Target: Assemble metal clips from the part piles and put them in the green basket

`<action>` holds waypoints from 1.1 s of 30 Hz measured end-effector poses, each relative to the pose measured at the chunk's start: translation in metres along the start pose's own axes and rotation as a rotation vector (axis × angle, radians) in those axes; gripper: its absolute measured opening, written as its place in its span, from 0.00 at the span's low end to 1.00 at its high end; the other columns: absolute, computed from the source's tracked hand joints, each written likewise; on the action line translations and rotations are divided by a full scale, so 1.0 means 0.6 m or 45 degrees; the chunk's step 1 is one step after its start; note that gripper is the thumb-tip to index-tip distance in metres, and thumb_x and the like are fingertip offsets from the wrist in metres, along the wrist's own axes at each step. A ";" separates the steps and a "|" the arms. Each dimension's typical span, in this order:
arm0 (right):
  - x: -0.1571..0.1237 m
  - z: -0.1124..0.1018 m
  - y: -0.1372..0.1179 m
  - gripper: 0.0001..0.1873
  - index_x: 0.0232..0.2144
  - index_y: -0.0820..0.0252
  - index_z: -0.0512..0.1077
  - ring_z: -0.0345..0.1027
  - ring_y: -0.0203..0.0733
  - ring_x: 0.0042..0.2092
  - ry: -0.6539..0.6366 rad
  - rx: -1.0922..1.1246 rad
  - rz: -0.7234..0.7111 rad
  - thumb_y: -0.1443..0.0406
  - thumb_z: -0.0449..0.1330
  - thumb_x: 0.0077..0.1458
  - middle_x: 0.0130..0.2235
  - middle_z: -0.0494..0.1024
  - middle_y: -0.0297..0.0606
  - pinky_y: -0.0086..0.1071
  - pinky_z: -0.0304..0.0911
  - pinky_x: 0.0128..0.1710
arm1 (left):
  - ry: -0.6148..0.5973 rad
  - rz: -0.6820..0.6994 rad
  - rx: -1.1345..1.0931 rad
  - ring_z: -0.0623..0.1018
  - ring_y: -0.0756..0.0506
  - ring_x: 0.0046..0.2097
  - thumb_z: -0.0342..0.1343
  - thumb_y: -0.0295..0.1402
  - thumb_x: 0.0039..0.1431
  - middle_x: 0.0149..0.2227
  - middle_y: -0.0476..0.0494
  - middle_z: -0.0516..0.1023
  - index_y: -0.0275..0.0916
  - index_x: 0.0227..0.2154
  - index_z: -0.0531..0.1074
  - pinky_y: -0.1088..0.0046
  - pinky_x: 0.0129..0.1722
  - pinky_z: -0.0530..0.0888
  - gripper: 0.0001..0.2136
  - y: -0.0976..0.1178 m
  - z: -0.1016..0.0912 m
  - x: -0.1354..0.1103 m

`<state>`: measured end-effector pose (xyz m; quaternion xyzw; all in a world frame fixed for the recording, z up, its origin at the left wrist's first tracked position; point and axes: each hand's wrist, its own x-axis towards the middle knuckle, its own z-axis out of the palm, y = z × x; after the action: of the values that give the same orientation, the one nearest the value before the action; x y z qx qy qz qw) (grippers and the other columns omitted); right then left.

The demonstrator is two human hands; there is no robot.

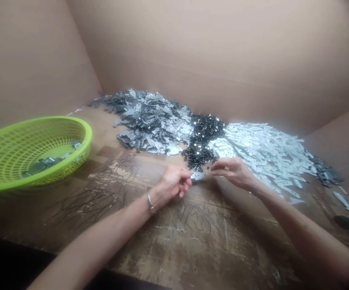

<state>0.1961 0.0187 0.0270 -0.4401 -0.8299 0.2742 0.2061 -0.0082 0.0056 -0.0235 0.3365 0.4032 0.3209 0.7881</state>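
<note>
Small silver metal piece [198, 176] held by left hand [174, 182] fingers, pinched shut on it; right hand [232, 173] fingers curled just beside piece, hold unclear.

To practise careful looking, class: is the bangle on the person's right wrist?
No, the metal bangle circles the left wrist, and the right wrist is bare.

Metal pieces [153, 121] block ahead, green basket [71, 125] left.

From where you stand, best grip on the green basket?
Grip the rim of the green basket at its right side, coming from the right with the left hand, thumb inside: that raised, curved lip is nearest the hand and stands clear.
</note>
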 end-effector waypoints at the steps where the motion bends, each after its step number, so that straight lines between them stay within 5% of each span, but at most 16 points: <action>1: 0.000 0.007 0.000 0.07 0.27 0.61 0.71 0.64 0.34 0.27 0.029 0.037 -0.020 0.64 0.56 0.46 0.26 0.72 0.35 0.28 0.60 0.27 | 0.000 -0.007 0.001 0.65 0.55 0.14 0.53 0.31 0.46 0.18 0.48 0.67 0.32 0.21 0.62 0.83 0.07 0.59 0.08 0.000 0.001 -0.001; 9: -0.003 0.040 0.014 0.05 0.26 0.59 0.72 0.64 0.35 0.29 0.145 0.021 -0.004 0.65 0.57 0.45 0.28 0.71 0.36 0.29 0.60 0.29 | -0.032 0.018 -0.012 0.66 0.55 0.15 0.53 0.32 0.46 0.18 0.49 0.68 0.32 0.23 0.63 0.83 0.08 0.60 0.08 -0.006 -0.002 0.003; 33: -0.008 0.052 -0.001 0.06 0.25 0.59 0.73 0.63 0.35 0.27 0.136 0.095 0.013 0.63 0.58 0.44 0.26 0.71 0.35 0.30 0.60 0.27 | -0.010 0.034 -0.031 0.67 0.55 0.14 0.53 0.32 0.46 0.19 0.48 0.68 0.31 0.23 0.63 0.83 0.08 0.60 0.08 0.000 0.005 -0.004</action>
<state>0.1802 0.0061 0.0029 -0.4502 -0.8046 0.2822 0.2650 -0.0065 0.0031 -0.0212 0.3334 0.3917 0.3350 0.7894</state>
